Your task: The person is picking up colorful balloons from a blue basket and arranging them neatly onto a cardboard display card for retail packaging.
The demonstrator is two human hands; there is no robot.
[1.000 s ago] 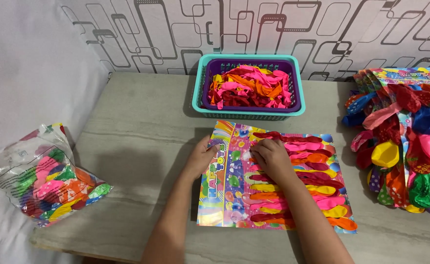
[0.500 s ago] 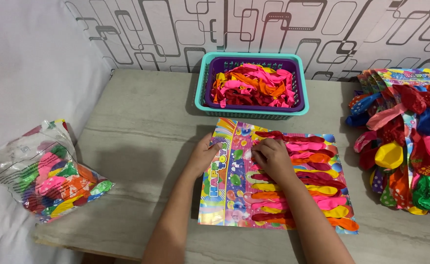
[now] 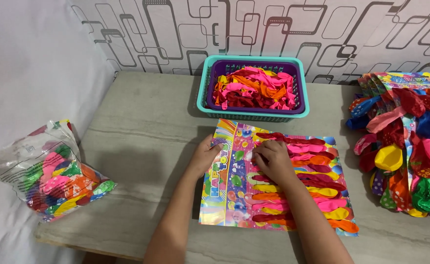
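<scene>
A colourful printed card [image 3: 227, 195] lies flat on the grey table [image 3: 141, 161], with rows of flat balloons [image 3: 322, 190] in red, pink, orange and yellow fixed across its right part. My left hand [image 3: 206, 156] rests on the card's left edge, fingers bent and pressing it down. My right hand [image 3: 272, 161] lies on the card's middle, fingertips curled at the necks of the upper balloon rows. Whether it pinches a balloon neck is hidden by the fingers.
A teal basket with a purple one inside [image 3: 300, 80] holds loose pink, red and orange balloons behind the card. A stack of filled balloon cards [image 3: 405, 146] lies at the right. A clear bag of mixed balloons [image 3: 53, 178] sits at the table's left front corner.
Both hands stay on the card at nearly the same spots; the right hand's fingers shifted slightly on the balloon necks. The view moved a little.
</scene>
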